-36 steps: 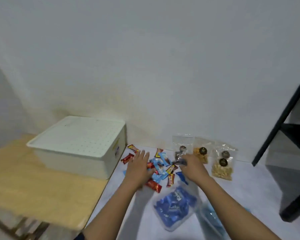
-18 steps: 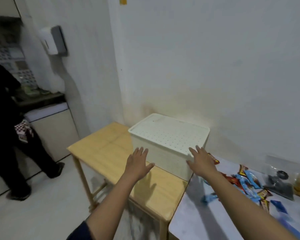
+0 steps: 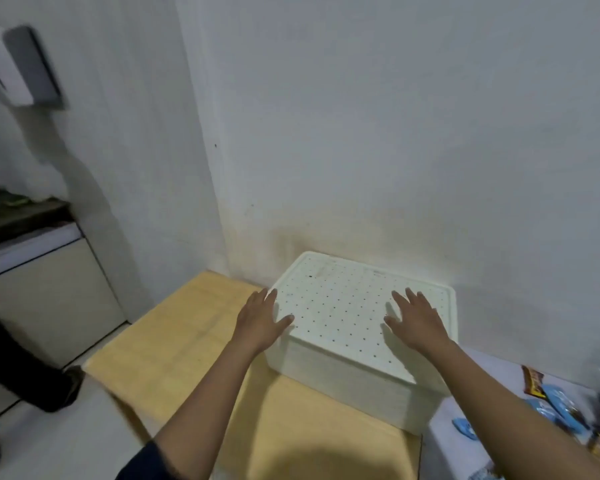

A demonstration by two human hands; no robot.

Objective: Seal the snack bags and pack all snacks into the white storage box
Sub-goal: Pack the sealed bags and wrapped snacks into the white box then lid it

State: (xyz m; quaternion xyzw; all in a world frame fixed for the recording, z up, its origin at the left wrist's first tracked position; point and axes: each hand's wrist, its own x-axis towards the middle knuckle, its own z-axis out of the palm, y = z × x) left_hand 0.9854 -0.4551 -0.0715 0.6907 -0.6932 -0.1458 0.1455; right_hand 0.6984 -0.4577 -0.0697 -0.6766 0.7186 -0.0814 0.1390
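Head | white storage box (image 3: 361, 379): lid (image 3: 343, 306) on, contents hidden | left hand (image 3: 260, 322), right hand (image 3: 418, 323): fingers (image 3: 413, 299) spread straight

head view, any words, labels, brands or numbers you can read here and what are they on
No text can be read in this view.
brown and orange snack wrapper: printed, but too blurred to read.
blue snack wrappers: too blurred to read.
white storage box, lid: only a grid of dots and a faint illegible mark.
wall dispenser: no text shows.
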